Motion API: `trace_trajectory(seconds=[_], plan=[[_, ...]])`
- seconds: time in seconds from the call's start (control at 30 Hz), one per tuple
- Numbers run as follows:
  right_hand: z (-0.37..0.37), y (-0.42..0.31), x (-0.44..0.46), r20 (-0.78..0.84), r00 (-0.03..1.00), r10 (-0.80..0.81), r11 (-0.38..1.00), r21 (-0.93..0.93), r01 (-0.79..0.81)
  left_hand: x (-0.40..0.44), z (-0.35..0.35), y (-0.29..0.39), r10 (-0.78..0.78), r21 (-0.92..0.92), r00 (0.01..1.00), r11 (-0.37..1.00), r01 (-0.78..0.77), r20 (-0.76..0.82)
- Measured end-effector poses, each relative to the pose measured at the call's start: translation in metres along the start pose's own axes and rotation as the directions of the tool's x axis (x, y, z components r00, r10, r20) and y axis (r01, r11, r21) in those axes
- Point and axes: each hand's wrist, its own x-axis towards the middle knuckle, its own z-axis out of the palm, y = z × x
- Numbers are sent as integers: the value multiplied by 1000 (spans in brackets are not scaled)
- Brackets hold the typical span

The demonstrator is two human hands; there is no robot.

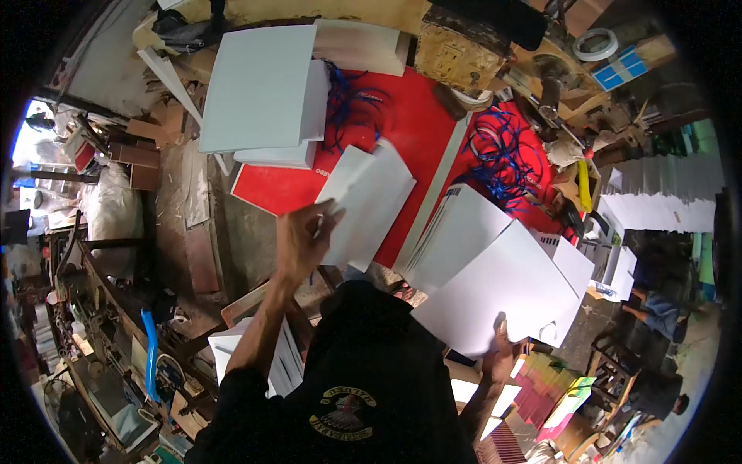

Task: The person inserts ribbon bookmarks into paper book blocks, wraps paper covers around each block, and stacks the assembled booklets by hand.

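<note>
My left hand is at the lower left edge of a white booklet on the red work surface, its fingers curled at the paper's edge. My right hand grips the lower edge of a large white sheet or booklet, thumb on top. That piece lies over a stack of white booklets at the right. Beyond my left hand stands a tall white stack. Blue ribbons lie tangled beside it, and more blue ribbons lie further right.
A worn wooden block and a tape roll are at the back. White papers stand low at the left of my body. Stacked sheets are at the far right. A person is at the lower right.
</note>
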Motion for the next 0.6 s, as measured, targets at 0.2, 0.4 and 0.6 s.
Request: trace_trajectory(seconds=[0.2,0.4,0.6], plan=[[-3,30,10,129,991,43,999,2,-44,-45,8,87,653,109,757,752,-650,12],[38,19,-5,250,968,-21,946,319,-62,-60,10,119,898,-167,431,439,-883,82],[73,-10,9,429,894,-132,834,535,-134,-77,27,135,839,-540,533,499,-678,106]])
